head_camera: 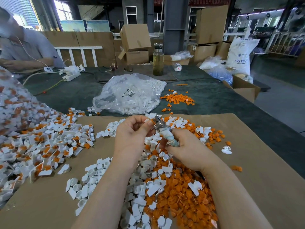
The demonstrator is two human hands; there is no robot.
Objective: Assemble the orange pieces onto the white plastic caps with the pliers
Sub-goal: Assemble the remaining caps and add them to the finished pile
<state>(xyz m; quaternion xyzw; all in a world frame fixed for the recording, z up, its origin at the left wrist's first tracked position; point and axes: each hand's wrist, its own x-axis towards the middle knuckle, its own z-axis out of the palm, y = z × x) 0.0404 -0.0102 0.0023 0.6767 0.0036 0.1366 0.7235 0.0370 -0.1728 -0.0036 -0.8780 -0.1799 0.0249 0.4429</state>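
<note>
A: The fingers (145, 124) of the left hand (132, 134) are curled in, pinching one white cap (147, 120) with an orange piece (153, 120) sitting at its top, held up above the heap. The right hand (183, 146) is wrapped round the taped handles of the pliers (165, 131), whose metal nose meets the orange piece right at the cap.

B: Is the piece seated already?

A: Can't tell; the nose covers the joint. My guess is this is the press itself.

B: Then how to do it well?

A: Keep the cap square to the nose so the orange piece goes in straight, not cocked. Squeeze evenly and only until it seats; thin plastic like this would probably crack or mark under too much force. Keep the left fingertips back from the nose, since they sit just beside it.

B: Where's the stock?

A: Loose white caps and orange pieces (181, 195) lie mixed on the brown cardboard sheet (264, 187) under the wrists. What look like finished ones (49, 142) are piled to the left, and a clear bag of white parts (130, 95) lies further back on the tabletop (214, 96), beside a scatter of orange bits (178, 99)
</note>
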